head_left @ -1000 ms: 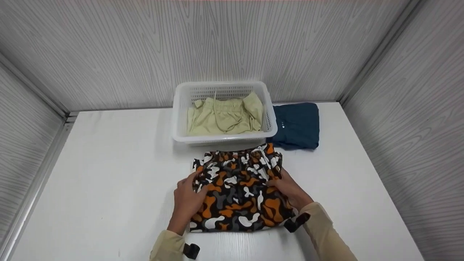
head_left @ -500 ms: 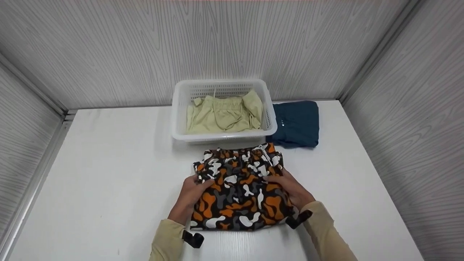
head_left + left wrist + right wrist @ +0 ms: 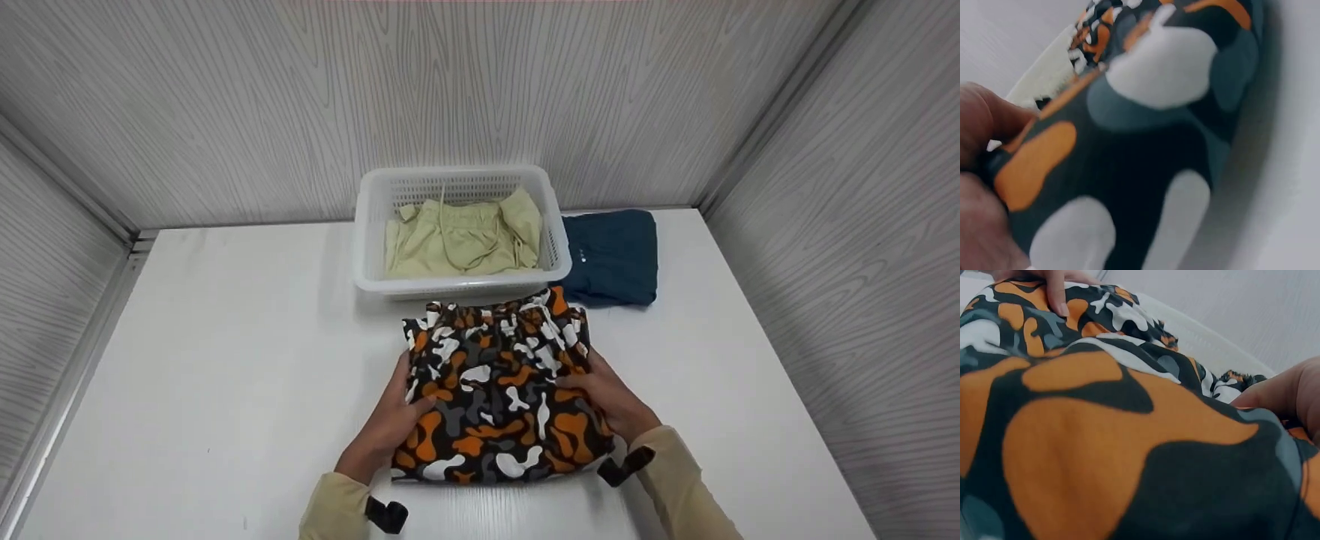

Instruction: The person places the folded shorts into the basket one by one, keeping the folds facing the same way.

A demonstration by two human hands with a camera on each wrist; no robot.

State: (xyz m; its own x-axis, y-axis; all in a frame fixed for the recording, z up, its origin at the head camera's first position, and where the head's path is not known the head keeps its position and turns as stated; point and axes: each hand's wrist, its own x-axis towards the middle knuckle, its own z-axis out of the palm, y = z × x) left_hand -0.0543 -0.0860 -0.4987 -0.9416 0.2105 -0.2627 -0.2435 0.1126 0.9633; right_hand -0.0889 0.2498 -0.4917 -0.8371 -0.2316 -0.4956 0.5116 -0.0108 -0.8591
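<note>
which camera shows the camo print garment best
The head view: it shows the camo-print garment nearly whole, with the left hand and right hand gripping its sides. The left wrist view gives a cropped close-up; the right wrist view, too, shows only part, large in frame.

Two hands point(image 3: 391, 420) point(image 3: 616, 399), two tan sleeves point(image 3: 334, 504) point(image 3: 679, 480), two black wrist bits point(image 3: 386, 516) point(image 3: 625, 466), one blotchy cloth point(image 3: 495, 394), one light green cloth point(image 3: 465, 240), one dark blue cloth point(image 3: 619, 259), one white basket point(image 3: 465, 285), one white table point(image 3: 225, 375)

My folded cloth garment point(image 3: 491, 409) is blotched black, orange, white and grey; the rectangular plastic basket point(image 3: 465, 285) is white, the drawstring garment point(image 3: 466, 241) pale yellow-green, the flat cloth bundle point(image 3: 619, 259) dark blue.
</note>
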